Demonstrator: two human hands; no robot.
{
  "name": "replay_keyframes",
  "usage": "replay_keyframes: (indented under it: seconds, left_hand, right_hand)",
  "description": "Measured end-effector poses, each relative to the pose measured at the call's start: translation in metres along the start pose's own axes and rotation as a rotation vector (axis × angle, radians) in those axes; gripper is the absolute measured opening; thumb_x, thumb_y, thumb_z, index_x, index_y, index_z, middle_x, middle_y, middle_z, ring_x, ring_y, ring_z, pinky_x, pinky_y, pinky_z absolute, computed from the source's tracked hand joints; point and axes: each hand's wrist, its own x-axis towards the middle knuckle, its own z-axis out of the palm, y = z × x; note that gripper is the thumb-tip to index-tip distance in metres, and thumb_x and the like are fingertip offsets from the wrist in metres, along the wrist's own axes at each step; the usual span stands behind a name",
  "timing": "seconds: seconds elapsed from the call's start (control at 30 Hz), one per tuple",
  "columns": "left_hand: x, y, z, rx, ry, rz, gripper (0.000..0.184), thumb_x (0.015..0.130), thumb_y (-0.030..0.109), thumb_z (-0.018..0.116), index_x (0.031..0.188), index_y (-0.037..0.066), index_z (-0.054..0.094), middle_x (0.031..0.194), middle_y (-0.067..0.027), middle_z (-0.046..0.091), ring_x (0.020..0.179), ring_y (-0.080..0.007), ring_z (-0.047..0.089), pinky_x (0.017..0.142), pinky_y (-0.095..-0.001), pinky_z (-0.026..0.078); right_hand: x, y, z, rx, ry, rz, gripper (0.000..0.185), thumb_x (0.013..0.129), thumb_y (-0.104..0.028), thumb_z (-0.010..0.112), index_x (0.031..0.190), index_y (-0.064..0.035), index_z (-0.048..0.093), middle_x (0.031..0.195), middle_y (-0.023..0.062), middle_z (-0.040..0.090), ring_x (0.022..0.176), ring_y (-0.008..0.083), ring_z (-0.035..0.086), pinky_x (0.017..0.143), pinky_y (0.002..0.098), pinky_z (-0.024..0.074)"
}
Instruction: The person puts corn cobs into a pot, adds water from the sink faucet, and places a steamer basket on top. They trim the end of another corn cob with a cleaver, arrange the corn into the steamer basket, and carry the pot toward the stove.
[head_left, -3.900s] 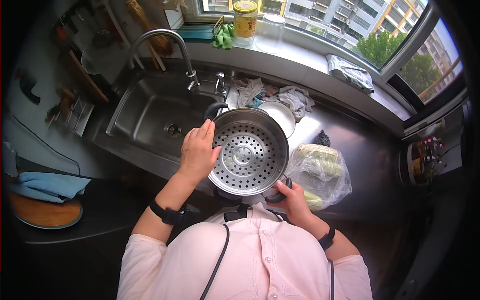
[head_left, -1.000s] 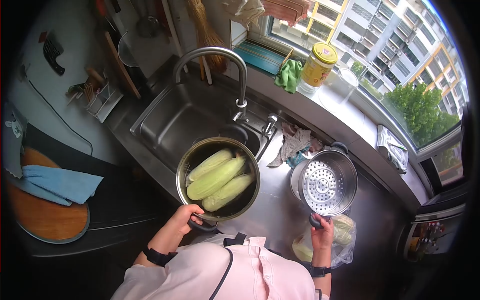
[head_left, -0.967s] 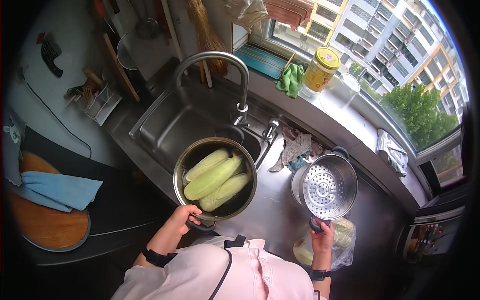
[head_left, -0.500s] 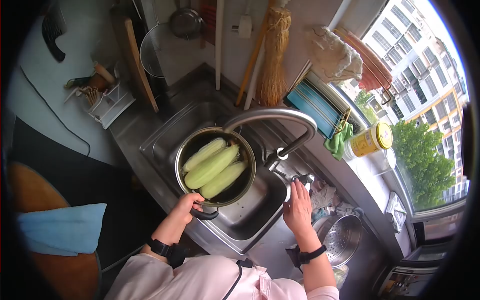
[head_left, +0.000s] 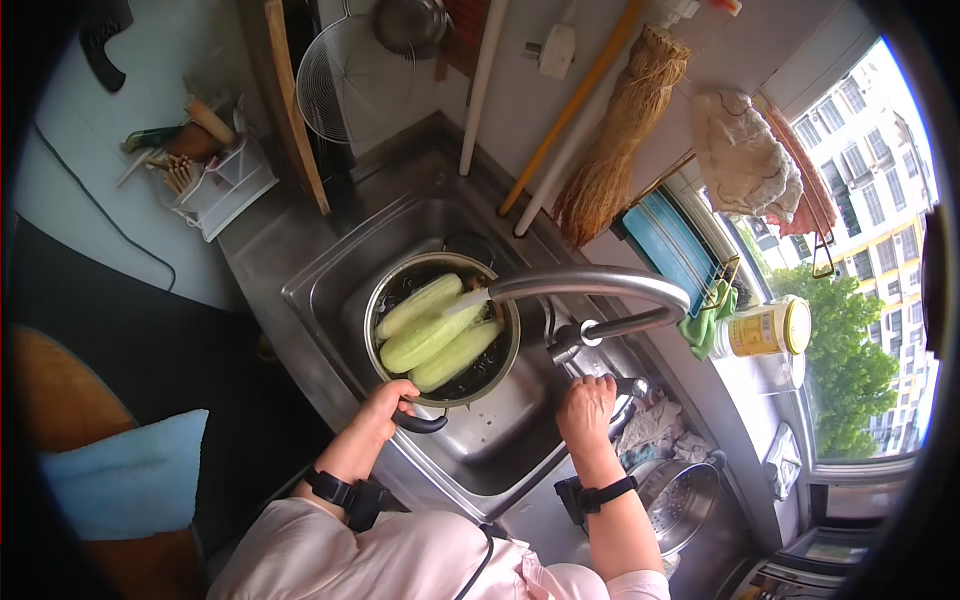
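Observation:
A steel pot [head_left: 375,345] stands over the sink basin with several ears of corn [head_left: 425,335] in it, and water runs onto them from the curved faucet [head_left: 600,283]. My left hand [head_left: 392,402] is closed around the black pot handle [head_left: 420,423] at the near rim. At the faucet base, my right hand [head_left: 587,408] rests with its fingers curled at the faucet lever [head_left: 630,386]; what they grip is hidden under the hand. The perforated steamer [head_left: 680,500] lies to the right of my right forearm.
Crumpled rags [head_left: 655,428] lie behind the steamer. A yellow-lidded jar [head_left: 765,330] and a green cloth [head_left: 708,318] are by the window. A utensil rack [head_left: 235,190] and a broom [head_left: 620,140] stand behind the sink. A blue towel [head_left: 130,475] is at the left.
The pot has moved from the counter side over the sink basin. My right hand has let go of the steamer and reached the faucet, its fingers now curled. Water now runs into the pot.

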Motion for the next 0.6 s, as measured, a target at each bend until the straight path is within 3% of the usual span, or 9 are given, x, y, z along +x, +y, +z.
replay_keyframes:
  seconds: [0.6]
  left_hand:
    - [-0.007, 0.009, 0.004, -0.026, 0.003, 0.007, 0.013, 0.08, 0.003, 0.062, 0.07, 0.01, 0.056, 0.064, 0.0022, 0.05, 0.049, -0.0065, 0.042, 0.052, -0.0264, 0.038]
  right_hand:
    - [0.005, 0.005, 0.006, -0.063, -0.004, -0.051, 0.008, 0.071, -0.005, 0.06, 0.074, -0.0035, 0.068, 0.078, 0.0159, 0.067, 0.084, 0.0319, 0.066, 0.097, 0.0454, 0.0446]
